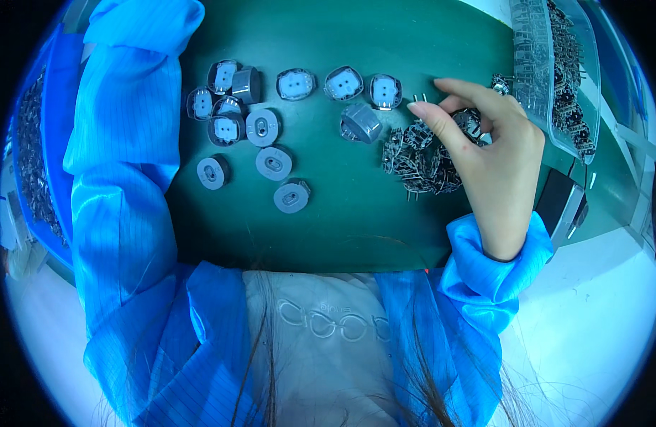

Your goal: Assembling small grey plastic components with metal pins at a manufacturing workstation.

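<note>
My left arm reaches up the left side in a blue sleeve, and its hand lies beyond the top edge, out of sight. Above a heap of small black electronic parts with metal pins, my right hand is curled, thumb and forefinger closed around a small pinned part. Only its thin pins show; the fingers cover the rest. Left of the hand, grey oval housings with pale inner faces stand open side up in a row. Just below them a tilted grey housing lies near the heap.
More grey housings are grouped at the left of the green table mat, some turned over. A clear bin of pinned parts stands at the right, a blue bin at the far left. A dark box-shaped object sits beside my right wrist.
</note>
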The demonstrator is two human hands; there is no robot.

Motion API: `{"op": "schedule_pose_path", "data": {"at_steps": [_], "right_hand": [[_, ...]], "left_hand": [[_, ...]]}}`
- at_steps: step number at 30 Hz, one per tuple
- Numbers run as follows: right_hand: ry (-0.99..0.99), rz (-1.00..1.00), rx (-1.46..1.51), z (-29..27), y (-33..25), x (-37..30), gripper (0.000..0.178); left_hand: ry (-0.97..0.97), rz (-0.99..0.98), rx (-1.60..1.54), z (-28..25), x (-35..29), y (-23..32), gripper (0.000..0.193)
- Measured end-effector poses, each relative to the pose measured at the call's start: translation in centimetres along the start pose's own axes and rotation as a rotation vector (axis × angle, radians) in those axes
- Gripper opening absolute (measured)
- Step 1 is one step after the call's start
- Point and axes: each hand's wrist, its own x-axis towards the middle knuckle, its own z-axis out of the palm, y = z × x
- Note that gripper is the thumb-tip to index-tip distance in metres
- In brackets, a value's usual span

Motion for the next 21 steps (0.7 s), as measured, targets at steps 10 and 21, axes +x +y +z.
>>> {"op": "schedule_pose_path", "data": {"at_steps": [10, 21], "right_hand": [[-0.117, -0.119, -0.035, -0.6, 0.2, 0.3, 0.028], [-0.006, 0.013, 0.289, -0.5, -0.1, 0.6, 0.009]], "left_hand": [[-0.284, 0.138, -0.454, -4.0, -4.9, 15.4, 0.056], [-0.475, 0.229, -0.632, -4.0, -5.9, 14.9, 0.044]]}}
